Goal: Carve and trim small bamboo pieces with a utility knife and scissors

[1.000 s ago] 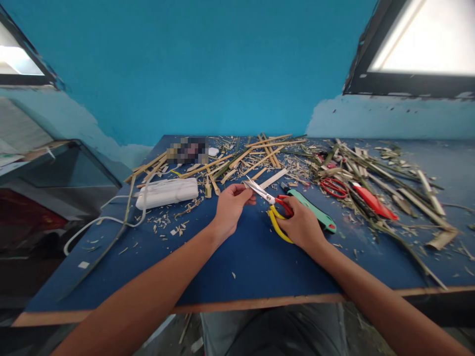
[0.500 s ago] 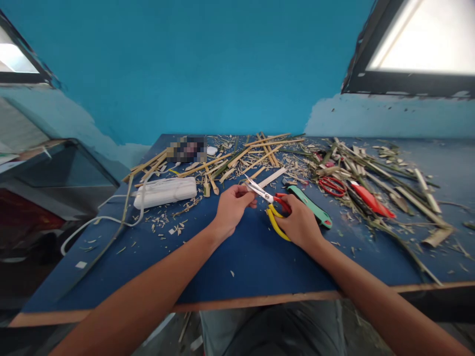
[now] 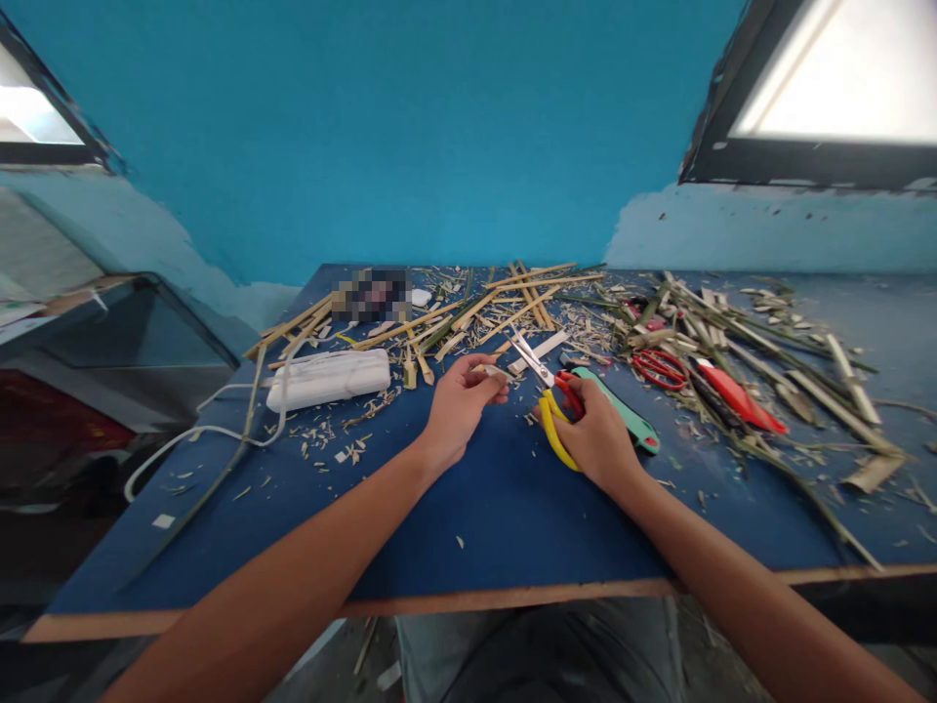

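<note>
My right hand (image 3: 596, 439) is closed on the yellow and red handles of a pair of scissors (image 3: 549, 391). Their blades point up and away from me. My left hand (image 3: 458, 405) pinches a small pale sliver of bamboo (image 3: 492, 371) just left of the blades. Both hands hover over the blue table (image 3: 475, 508) near its middle. A green-handled tool (image 3: 619, 415) lies right behind my right hand.
Split bamboo strips (image 3: 512, 298) and shavings litter the far half of the table. Red scissors (image 3: 659, 369) and a red-handled knife (image 3: 739, 395) lie among stalks at right. A white power strip (image 3: 329, 379) with its cable sits at left.
The scissors have swung from pointing left at the sliver to pointing up and away. My left hand has kept hold of the sliver and moved little.
</note>
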Available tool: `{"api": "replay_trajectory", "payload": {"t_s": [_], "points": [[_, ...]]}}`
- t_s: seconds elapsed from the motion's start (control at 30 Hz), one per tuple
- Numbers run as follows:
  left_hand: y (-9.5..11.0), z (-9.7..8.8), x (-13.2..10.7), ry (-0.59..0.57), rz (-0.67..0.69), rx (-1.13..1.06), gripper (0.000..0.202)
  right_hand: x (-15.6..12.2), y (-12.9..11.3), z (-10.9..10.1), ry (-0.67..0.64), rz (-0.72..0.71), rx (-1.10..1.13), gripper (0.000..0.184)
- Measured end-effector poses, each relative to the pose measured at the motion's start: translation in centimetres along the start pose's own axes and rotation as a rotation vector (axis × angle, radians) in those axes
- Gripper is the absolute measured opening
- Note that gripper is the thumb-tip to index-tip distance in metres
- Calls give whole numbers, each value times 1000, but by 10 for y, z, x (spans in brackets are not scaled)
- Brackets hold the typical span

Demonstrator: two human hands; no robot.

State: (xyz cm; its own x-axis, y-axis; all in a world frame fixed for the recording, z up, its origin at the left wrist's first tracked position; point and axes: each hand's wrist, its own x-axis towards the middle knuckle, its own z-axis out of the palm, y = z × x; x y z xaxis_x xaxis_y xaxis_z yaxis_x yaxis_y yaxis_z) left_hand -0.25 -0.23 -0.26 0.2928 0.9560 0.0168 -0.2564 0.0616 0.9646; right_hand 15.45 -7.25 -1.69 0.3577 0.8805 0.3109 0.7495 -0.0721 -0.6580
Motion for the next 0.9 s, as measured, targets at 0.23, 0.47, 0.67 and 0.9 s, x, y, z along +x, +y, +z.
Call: {"api": "replay_trajectory", "payload": {"t_s": [0.23, 0.47, 0.67, 0.9], "points": [[-6, -5, 3, 40, 67, 133, 18, 6, 6, -3, -75, -32, 47, 61], [0, -16, 17, 296, 76, 35, 21, 20, -1, -22, -218, -55, -22, 55], [9, -33, 32, 527, 159, -44, 16, 53, -5, -58, -1082, 261, 189, 38], [7, -35, 32, 477, 128, -44, 15, 85, 8, -72, -1396, 210, 335, 61]]}}
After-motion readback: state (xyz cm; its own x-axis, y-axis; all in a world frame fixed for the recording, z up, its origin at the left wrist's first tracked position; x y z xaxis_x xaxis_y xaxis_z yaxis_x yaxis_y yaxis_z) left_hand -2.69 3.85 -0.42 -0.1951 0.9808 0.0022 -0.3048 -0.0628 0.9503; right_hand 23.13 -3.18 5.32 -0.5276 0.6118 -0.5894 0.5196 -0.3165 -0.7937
